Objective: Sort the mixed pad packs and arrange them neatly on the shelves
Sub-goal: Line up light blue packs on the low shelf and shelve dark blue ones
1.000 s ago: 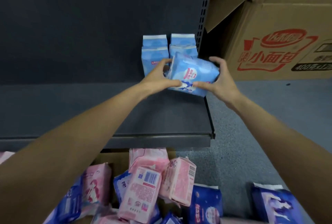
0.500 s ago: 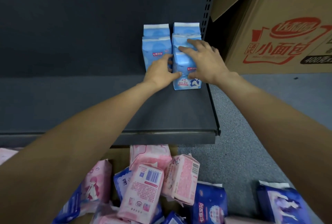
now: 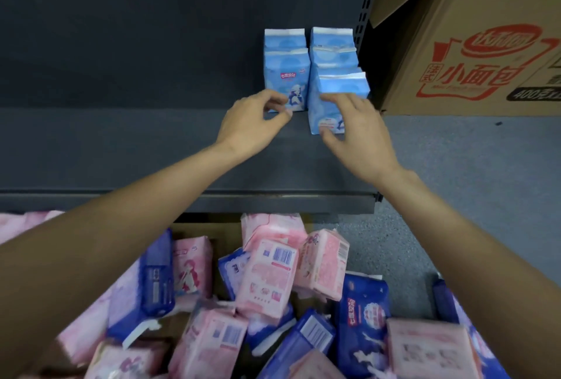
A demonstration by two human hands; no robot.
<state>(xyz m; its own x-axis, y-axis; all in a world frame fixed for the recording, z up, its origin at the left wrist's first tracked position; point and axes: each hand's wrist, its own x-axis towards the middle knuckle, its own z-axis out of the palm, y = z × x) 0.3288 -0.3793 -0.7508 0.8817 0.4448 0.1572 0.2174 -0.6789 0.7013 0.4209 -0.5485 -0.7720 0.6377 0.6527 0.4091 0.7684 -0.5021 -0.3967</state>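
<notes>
Light-blue pad packs (image 3: 287,75) stand upright in two rows at the back right corner of the dark shelf (image 3: 151,151). The left row holds two packs, one behind the other. The right row holds three, and its front pack (image 3: 329,105) sits nearest the shelf's right edge, slightly skewed. Below the shelf's front edge lies a mixed, unsorted heap of pink packs (image 3: 270,275) and dark-blue packs (image 3: 362,318), tilted and overlapping.
</notes>
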